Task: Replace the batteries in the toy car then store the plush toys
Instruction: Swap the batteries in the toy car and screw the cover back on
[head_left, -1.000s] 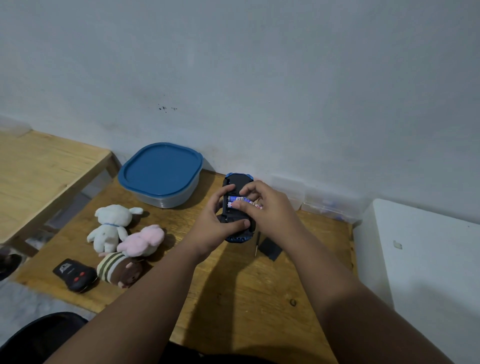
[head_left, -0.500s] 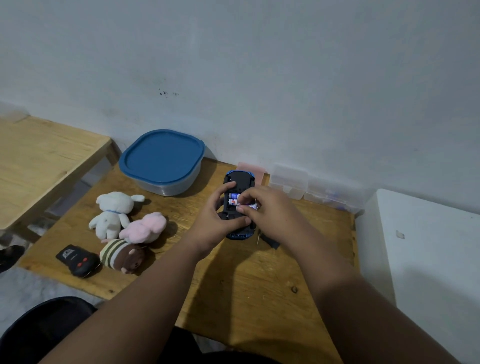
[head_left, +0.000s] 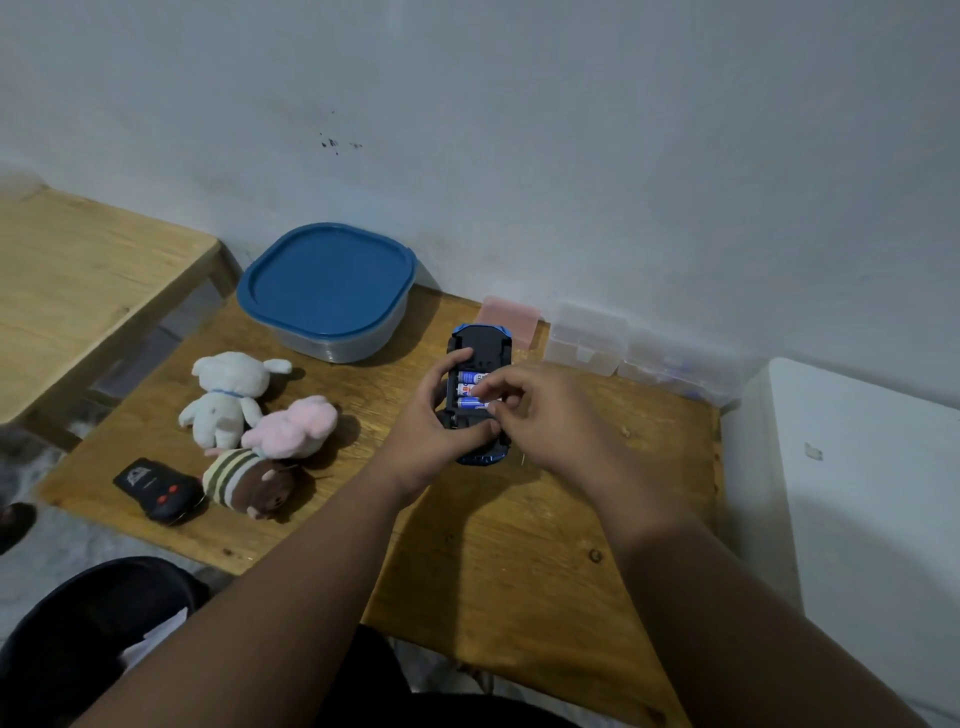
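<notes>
Plush toys (head_left: 260, 426) lie at the table's (head_left: 519, 571) left edge. Mid-table, the left hand (head_left: 441, 421) grips the upturned car (head_left: 480, 353); right fingers (head_left: 498, 387) now press a battery (head_left: 470, 401) home, nearly filling the bay.

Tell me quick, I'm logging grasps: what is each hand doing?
Left hand: closed around the upturned blue toy car.
Right hand: fingertips pinched at a blue cylindrical battery in the car.
</notes>
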